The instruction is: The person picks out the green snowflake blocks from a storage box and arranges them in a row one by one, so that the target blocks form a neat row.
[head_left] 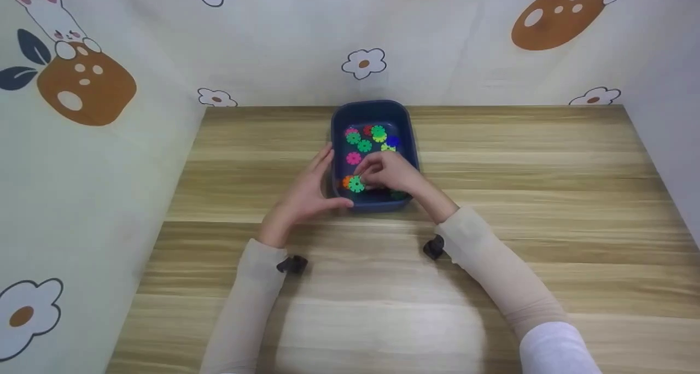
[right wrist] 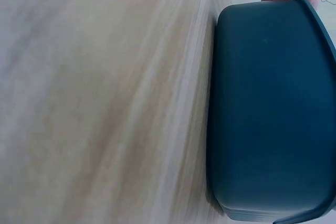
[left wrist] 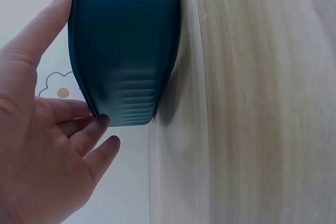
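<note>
My left hand [head_left: 306,196] has its fingers spread, touching the dark-blue, rounded-rectangular plastic tub [head_left: 377,205] on the wood-grain bench [head_left: 547,199]. Inside it, my right hand [head_left: 392,173] bends its fingers beside a green, notched plastic disc [head_left: 355,185] overlapping an orange notched disc [head_left: 345,182]; I can't tell whether they pinch anything.

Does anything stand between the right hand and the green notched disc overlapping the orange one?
Nothing visible does: in the head view, the right hand reaches over the right rim of the blue bin, right beside the green notched disc; whether they touch is unclear.
</note>
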Demonstrator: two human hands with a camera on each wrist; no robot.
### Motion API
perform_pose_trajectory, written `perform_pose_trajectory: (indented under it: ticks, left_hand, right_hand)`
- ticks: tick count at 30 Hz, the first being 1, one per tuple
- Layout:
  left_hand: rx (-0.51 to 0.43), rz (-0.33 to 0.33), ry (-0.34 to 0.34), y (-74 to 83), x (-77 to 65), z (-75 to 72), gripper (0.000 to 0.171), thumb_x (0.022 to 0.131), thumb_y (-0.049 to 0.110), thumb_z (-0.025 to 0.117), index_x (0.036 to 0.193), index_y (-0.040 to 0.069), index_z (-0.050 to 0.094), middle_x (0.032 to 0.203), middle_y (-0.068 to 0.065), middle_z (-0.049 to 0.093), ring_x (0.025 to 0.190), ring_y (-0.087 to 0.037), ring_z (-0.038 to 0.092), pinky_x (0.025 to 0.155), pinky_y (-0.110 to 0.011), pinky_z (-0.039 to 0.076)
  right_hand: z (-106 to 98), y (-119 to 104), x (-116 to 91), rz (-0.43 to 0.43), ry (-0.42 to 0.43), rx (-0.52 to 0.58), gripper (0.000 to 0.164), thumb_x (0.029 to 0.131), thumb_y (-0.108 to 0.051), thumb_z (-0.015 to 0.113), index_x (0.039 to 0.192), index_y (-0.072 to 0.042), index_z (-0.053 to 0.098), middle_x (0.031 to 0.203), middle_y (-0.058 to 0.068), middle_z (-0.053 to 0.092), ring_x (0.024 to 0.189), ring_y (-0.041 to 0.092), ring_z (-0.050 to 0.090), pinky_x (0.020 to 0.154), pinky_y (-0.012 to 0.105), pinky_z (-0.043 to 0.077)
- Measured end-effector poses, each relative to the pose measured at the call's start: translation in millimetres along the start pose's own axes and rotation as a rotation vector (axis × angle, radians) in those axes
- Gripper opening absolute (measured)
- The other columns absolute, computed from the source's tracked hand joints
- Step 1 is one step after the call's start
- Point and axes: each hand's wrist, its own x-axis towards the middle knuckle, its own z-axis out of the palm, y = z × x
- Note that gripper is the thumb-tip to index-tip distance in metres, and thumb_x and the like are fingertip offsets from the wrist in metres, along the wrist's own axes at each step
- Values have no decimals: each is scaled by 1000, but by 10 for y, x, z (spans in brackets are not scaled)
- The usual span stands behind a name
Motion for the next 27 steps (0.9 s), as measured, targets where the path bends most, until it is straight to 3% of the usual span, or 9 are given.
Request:
perform_pose_trajectory:
  ticks: [9,14,21,27]
  left_hand:
    - [19,-12,-11,-4,-2,-13,116,75,62,78,161,16,15,170,3,4,156,-26,16,125,-49,24]
    - [4,-20,-11,-9,-4,-25,114,77,52,82,161,16,15,171,2,4,156,-27,17,125,-51,24]
    - [11,-24,-14,-6,0,-30,115,76,53,82,161,16,14,171,1,3,156,-28,16,124,-52,23]
    - [28,-21,2,20,12,-8,114,77,52,82,161,15,14,171,0,4,155,-29,18,125,-50,23]
  right_hand:
    - [-37,-7,-3,-51,66,-1,19,94,-7,66,111,-3,72,106,16,74,83,16,72,79,31,62]
    - [-86,-21,0,-71,91,25,18,93,-6,67,110,-2,73,105,17,74,86,20,74,78,31,63]
    - [-195,-71,-32,-77,116,72,19,94,-8,67,110,-1,72,106,18,74,89,21,74,80,31,62]
    - [-302,-102,-67,-95,137,130,23,93,-2,65,114,7,69,108,27,71,85,15,72,86,41,61]
